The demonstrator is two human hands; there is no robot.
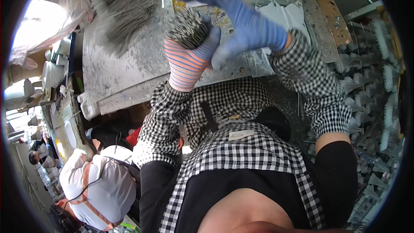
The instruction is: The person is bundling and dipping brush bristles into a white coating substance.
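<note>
My left hand (188,62), in an orange and blue striped glove, is wrapped round a bundle of thin grey rods (188,29). The bundle's many ends point up toward the far side, above the table. Just right of it, my right hand (255,28) wears a blue striped glove and holds nothing. Its fingers are spread apart and reach over the table, partly smeared by motion. The thumb, also blurred, comes near the left hand. A loose pile of similar thin grey rods (123,15) lies at the table's far left.
Under both hands is a stained grey worktable (125,75). Crumpled white sheeting (284,17) lies on its right part, beside a brown board (330,13). Racks with whitish pieces (366,90) stand at the right. A person in a white cap (103,185) is close on the left.
</note>
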